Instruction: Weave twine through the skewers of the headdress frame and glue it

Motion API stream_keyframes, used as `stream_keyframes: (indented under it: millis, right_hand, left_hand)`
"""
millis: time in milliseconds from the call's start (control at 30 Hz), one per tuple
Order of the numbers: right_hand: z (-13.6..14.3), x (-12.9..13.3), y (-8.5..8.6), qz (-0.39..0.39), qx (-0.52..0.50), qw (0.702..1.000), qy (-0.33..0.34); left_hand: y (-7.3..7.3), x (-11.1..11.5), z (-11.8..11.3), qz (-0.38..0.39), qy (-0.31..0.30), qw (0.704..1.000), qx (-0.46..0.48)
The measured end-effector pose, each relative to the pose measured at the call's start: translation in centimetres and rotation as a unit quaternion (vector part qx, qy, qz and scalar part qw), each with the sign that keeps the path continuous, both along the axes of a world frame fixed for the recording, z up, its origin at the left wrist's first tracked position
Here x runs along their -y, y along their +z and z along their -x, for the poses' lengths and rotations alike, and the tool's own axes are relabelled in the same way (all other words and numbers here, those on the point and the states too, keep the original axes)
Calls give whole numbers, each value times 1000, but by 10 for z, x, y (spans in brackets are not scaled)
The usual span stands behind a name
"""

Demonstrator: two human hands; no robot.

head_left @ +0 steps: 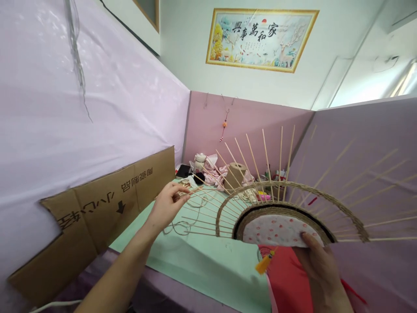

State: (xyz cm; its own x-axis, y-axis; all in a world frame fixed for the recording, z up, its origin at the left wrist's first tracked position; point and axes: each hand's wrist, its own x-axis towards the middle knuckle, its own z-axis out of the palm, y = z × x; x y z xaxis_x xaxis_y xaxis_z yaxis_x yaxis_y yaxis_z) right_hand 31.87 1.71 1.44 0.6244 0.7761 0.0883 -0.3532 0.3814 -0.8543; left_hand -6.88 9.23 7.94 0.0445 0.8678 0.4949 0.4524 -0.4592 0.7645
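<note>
- Wooden-ribbed half-round fan with red-dotted white centre (276,230) is held over the pale green tabletop (202,265), gripped by the right hand (317,261).
- Left hand (170,202) is half curled beside the outer ribs (202,234); whether one is pinched cannot be told.

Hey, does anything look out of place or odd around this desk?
Yes, mildly. The cardboard standing along the left side seems upside down: its printed arrow points downward and its lettering is inverted. Thin cord also lies in loose, untidy loops on the green tabletop.
</note>
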Motion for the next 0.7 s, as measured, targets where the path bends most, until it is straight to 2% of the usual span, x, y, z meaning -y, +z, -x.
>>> stream_keyframes:
  millis: [67, 167, 233, 300, 333, 400, 600, 700]
  right_hand:
    - [2, -2, -5, -11, 3, 1000, -6]
    - [14, -7, -10, -41, 2, 999, -17]
    - [24, -12, -14, -69, -2, 997, -22]
    - [32, -16, -21, -80, -11, 997, -9]
    - [35, -18, -24, -80, -18, 997, 4]
    - [37, -20, -31, -82, -36, 996, 10]
    - [36, -19, -43, -88, -54, 994, 34]
    - [44, -18, -44, -80, -58, 994, 44]
  left_hand:
    - [-9, -1, -13, -34, 17, 999, -7]
    - [-25, 3, -49, -79, 12, 996, 27]
    - [-36, 11, -79, -114, -27, 992, 44]
    - [-47, 21, -104, -136, -101, 985, 23]
    - [-52, 25, -111, -137, -106, 985, 18]
    - [-60, 29, -113, -131, -100, 986, 3]
    - [-77, 21, -76, -84, -35, 994, -61]
    - [-82, 21, -71, -62, -15, 994, -87]
